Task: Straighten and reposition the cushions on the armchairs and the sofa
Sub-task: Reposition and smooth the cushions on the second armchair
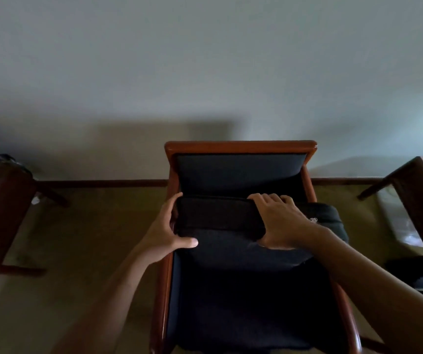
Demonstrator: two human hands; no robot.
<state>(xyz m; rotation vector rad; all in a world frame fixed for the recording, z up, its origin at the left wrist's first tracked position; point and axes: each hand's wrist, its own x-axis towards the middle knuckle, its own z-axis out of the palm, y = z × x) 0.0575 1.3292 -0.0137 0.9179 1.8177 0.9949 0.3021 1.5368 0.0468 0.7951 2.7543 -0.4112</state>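
Now both arms reach over the seat (243,302): left hand (165,229) clasps the cushion (220,221) by its end, right hand (280,222) presses on top, thumb hooked under. It lies skewed across the armchair (241,145); next, probably square it against the backrest (238,172).

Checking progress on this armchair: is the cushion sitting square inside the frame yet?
No: the cushion is crooked, its right end hanging out over the armchair's right arm.
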